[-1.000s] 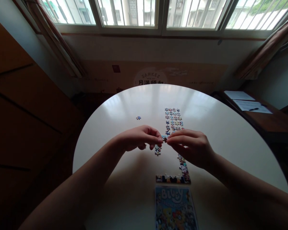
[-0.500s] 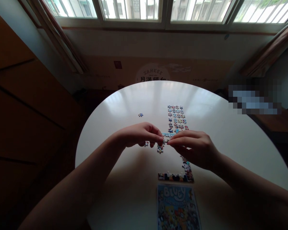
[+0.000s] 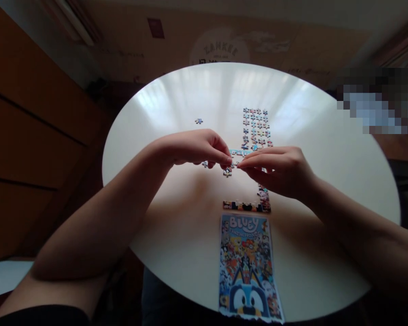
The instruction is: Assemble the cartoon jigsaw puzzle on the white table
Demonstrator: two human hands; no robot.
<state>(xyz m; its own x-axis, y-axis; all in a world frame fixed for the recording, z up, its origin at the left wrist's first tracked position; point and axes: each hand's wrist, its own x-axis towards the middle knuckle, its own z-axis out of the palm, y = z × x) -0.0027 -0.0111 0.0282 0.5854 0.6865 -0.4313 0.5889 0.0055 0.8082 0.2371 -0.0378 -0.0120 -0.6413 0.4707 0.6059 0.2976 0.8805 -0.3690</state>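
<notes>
Camera view tipped down | piece [image 3: 234,165] between left fingers [image 3: 224,158] and right fingers [image 3: 255,160], neither nearer | whether either clamps it: cannot tell | loose pieces [image 3: 259,127] beyond fingers

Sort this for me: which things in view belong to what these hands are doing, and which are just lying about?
Part of the job:
puzzle piece between left hand and right hand
joined puzzle strip
rows of loose pieces
lone piece
picture sheet, probably a guide

Just around:
wooden panels
ZANKEE wall panel
</notes>
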